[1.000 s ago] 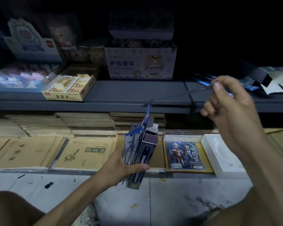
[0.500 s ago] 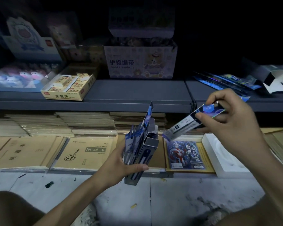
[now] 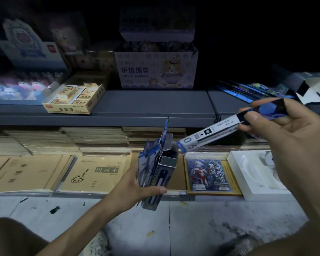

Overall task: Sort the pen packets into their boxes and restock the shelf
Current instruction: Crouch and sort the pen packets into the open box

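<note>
My left hand (image 3: 137, 188) grips an upright open dark pen box (image 3: 164, 174) together with several blue pen packets (image 3: 148, 159) pressed against its left side. My right hand (image 3: 284, 137) pinches one long blue-and-white pen packet (image 3: 212, 133) by its upper end. The packet slants down to the left, its lower tip just right of the box's open top. More blue pen packets (image 3: 248, 90) lie loose on the grey shelf (image 3: 155, 106) at the right, next to an opened, flattened box (image 3: 310, 89).
On the shelf stand a finger bandage box (image 3: 155, 71) and a yellow eraser box (image 3: 72, 100). Below lie stacks of tan notebooks (image 3: 92, 174), a hero card pack (image 3: 209, 174) and a white foam tray (image 3: 255, 174). A stained floor (image 3: 192, 228) runs along the bottom.
My right hand has drawn one packet off the shelf pile and brought it down and left toward the box. The left hand has held the box nearly still.
</note>
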`<state>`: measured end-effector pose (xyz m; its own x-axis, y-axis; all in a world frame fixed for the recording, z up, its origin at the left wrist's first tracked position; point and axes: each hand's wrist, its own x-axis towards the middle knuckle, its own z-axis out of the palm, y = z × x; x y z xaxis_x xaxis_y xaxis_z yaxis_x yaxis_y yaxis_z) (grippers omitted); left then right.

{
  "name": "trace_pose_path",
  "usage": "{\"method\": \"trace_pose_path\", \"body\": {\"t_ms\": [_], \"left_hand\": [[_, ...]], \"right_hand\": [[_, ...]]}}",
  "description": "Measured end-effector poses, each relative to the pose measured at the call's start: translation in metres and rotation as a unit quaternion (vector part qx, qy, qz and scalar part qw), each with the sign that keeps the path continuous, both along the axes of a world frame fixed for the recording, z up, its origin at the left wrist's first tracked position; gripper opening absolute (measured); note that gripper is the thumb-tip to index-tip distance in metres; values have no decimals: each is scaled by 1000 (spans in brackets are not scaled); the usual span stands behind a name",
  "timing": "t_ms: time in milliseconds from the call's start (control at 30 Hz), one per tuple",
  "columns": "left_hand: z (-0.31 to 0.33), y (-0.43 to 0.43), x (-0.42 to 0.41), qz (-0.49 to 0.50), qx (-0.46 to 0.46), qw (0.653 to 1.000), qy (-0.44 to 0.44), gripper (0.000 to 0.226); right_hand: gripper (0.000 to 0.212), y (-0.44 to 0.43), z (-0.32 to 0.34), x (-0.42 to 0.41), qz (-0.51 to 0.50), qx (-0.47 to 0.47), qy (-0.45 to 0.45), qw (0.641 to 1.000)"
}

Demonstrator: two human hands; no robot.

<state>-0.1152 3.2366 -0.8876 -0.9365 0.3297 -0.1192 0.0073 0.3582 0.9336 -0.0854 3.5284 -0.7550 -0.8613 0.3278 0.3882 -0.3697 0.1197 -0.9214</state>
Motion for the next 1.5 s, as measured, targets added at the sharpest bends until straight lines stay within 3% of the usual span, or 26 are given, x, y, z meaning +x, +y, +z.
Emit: {"method": "trace_pose_path", "body": {"t_ms": [367,567,733,833,967,1100,1400,1500], "left_hand": [[0,1,1,-9,-5,1000,-14,77],[3,4,3,-48,-11,998,-25,71],[5,7,4,-53,-8,998,-31,72],[7,7,5,-53,-21,998,-30,68],[10,7,5,-47,-17,998,-41,64],[16,7,7,-46,-16,998,-41,58],[19,6,12,-47,1,998,-45,59],[16,6,11,-59,5,997,-53,64]], "right_hand": [[16,-17,-13,0,61,-18,-23,998],[16,-32,-20,2,70,118,-2,990],[12,-39,-20,1,40,274,83,957],[19,-49,-28,-1,72,232,2,970],[25,-63,-43,-7,99,292,-74,948],[23,-56,-40,-15,91,173,-137,971],[2,-58,-29,-11,75,109,-127,983],[12,-63,-26,-9,86,118,-130,981]]}}
